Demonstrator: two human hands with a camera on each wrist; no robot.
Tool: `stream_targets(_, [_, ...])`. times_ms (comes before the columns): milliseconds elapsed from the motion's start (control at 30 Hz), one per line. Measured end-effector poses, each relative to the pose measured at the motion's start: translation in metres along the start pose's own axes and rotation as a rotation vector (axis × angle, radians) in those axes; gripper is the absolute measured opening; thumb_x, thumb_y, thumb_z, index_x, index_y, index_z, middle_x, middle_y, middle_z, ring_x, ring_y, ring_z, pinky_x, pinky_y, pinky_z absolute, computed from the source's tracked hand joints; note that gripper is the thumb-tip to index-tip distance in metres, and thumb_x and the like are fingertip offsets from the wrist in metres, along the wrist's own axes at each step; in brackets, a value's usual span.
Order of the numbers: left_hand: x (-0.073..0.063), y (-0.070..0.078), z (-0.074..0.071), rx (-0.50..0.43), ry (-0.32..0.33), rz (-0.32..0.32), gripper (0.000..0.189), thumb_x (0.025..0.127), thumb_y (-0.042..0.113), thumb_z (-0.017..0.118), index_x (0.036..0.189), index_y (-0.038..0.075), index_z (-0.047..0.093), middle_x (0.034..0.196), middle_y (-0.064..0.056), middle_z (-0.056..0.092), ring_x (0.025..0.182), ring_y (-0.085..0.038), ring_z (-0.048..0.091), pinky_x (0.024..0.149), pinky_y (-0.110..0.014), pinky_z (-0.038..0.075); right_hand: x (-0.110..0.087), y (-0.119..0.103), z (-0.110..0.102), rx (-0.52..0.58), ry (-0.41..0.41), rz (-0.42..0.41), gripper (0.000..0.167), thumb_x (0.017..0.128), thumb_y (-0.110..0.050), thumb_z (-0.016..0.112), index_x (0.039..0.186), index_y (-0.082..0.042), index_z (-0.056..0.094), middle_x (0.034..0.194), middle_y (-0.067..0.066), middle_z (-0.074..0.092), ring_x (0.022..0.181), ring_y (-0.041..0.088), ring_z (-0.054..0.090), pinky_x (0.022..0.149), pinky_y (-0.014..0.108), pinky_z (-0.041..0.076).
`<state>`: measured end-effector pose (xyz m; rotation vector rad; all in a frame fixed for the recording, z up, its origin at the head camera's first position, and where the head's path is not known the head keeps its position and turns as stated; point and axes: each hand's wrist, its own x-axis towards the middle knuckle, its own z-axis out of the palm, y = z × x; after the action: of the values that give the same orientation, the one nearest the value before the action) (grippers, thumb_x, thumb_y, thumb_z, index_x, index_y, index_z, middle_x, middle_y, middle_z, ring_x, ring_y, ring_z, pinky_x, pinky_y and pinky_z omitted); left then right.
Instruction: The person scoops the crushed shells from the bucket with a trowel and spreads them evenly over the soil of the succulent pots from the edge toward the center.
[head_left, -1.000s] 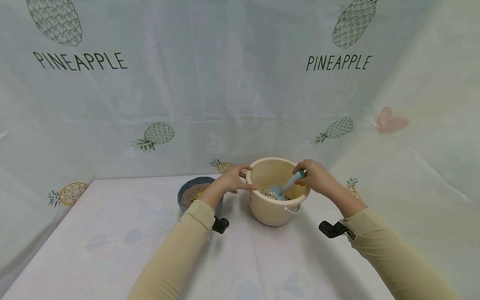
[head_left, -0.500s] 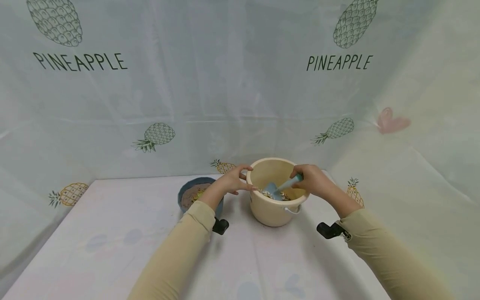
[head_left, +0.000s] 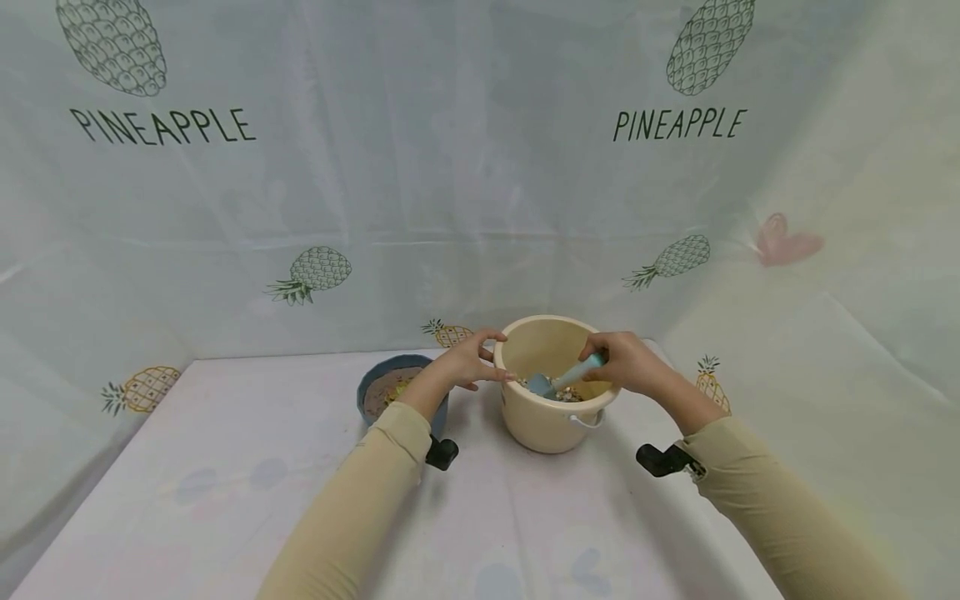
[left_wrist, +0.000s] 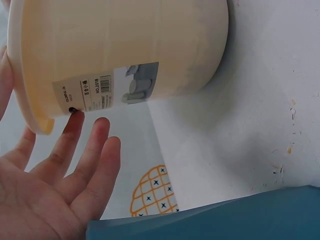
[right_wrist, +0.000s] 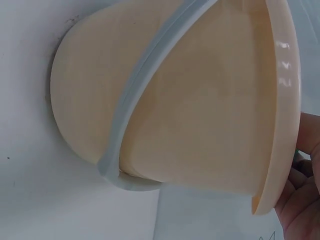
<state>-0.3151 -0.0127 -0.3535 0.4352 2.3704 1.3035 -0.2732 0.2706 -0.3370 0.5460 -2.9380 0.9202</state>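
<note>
A cream bucket [head_left: 542, 425] stands upright on the table, with loose bits of mixed pale and dark material [head_left: 572, 395] in its bottom. My left hand [head_left: 467, 360] grips the bucket's left rim; in the left wrist view, its lower fingers [left_wrist: 102, 145] spread along the labelled side. Over the right rim reaches my right hand [head_left: 626, 362], holding the handle of a light blue scoop [head_left: 573, 372]. The scoop's blade lies down in the loose bits, near the left inside wall. In the right wrist view the rim hides most of that hand.
Left of the bucket, partly behind my left forearm, stands a blue bowl [head_left: 371, 375] with brownish, yellow-flecked contents. The bucket's pale handle [right_wrist: 132, 100] hangs down its outer side. Small crumbs [left_wrist: 289, 150] lie on the white tablecloth. A pineapple-print curtain [head_left: 480, 183] rises close behind.
The scoop's blade has shifted left through the loose bits, and its handle has tilted lower. My right hand moved slightly left and down; my left hand stayed on the rim.
</note>
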Motion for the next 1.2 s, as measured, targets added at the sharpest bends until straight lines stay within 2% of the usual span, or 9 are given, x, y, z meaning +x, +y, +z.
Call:
stream_targets(300, [0.001,-0.001,0.001,-0.004,-0.001,-0.003,0.072,0.083,0.027,0.080,0.144,0.025,0.042,0.136,-0.014,0.053,0.115,-0.029,0.057,0.075,-0.043,0.054,-0.004,0.001,-0.002,0.111,0.025,0.055,0.019,0.082,-0.006,0.079,0.098,-0.003,0.069,0.087,0.006,0.066,0.079,0.021,0.060,0.069,0.034,0.051])
stream_targets(567, [0.002,-0.003,0.001,-0.009,-0.003,0.001,0.073,0.082,0.028,0.081,0.145,0.026,0.042,0.136,-0.014,0.053,0.114,-0.029,0.058,0.076,-0.044,0.054,-0.009,0.005,-0.004,0.233,0.045,0.065,0.020,0.085,-0.004,0.076,0.102,0.000,0.068,0.089,0.009,0.069,0.081,0.022,0.067,0.074,0.046,0.055])
stream_targets(767, [0.001,-0.002,0.000,-0.023,-0.005,-0.003,0.074,0.082,0.028,0.081,0.145,0.027,0.042,0.136,-0.013,0.053,0.115,-0.029,0.057,0.080,-0.047,0.053,-0.012,0.008,-0.008,0.278,0.078,0.076,0.024,0.086,-0.005,0.074,0.106,0.004,0.066,0.095,0.014,0.068,0.083,0.023,0.068,0.073,0.036,0.055])
stream_targets(1000, [0.001,-0.001,-0.001,-0.028,-0.003,-0.015,0.074,0.082,0.027,0.081,0.144,0.027,0.042,0.136,-0.013,0.053,0.113,-0.028,0.058,0.081,-0.048,0.053,-0.016,0.012,-0.013,0.444,0.107,0.148,0.031,0.091,-0.005,0.070,0.115,0.011,0.060,0.099,0.020,0.066,0.083,0.021,0.069,0.077,0.037,0.056])
stream_targets(1200, [0.002,-0.001,0.000,-0.024,-0.004,-0.014,0.072,0.083,0.026,0.081,0.144,0.027,0.043,0.134,-0.013,0.054,0.110,-0.027,0.060,0.081,-0.049,0.053,-0.022,0.017,-0.015,0.501,0.146,0.202,0.040,0.091,-0.012,0.071,0.120,0.011,0.057,0.100,0.017,0.067,0.083,0.016,0.069,0.076,0.030,0.056])
